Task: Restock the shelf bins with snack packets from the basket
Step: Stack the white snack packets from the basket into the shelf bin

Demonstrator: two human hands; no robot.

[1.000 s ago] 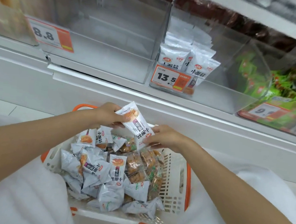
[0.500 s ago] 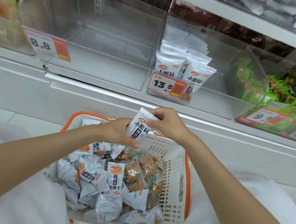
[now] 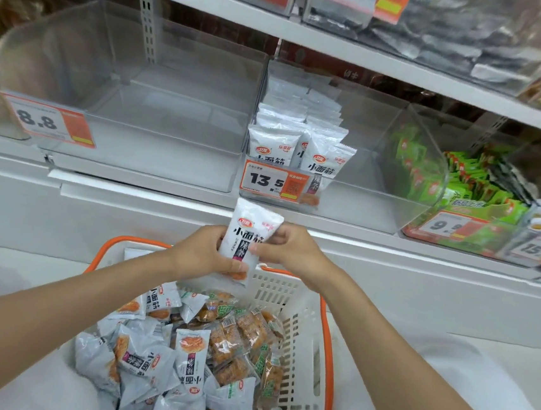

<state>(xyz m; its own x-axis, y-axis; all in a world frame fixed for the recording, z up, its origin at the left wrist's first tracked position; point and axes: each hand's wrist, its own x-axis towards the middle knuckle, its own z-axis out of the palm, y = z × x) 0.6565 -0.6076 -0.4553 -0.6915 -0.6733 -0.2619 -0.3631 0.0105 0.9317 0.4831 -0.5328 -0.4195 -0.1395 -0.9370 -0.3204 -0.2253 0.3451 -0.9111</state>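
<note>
white shelf [image 3: 171,192], clear bins [image 3: 155,147], price tags [image 3: 266,180]

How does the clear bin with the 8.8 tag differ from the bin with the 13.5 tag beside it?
The 8.8 bin shows no packets inside; the 13.5 bin holds upright rows of white packets at its left. The 8.8 bin stands left of the 13.5 bin. Both are clear plastic and carry orange-and-white price tags in front.

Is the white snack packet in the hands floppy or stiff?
Probably bendy but not limp: the packet stands upright above the left hand and right hand. Likely light, since a finger pinch seems enough to hold it. Its glossy surface may be slippery.
</note>
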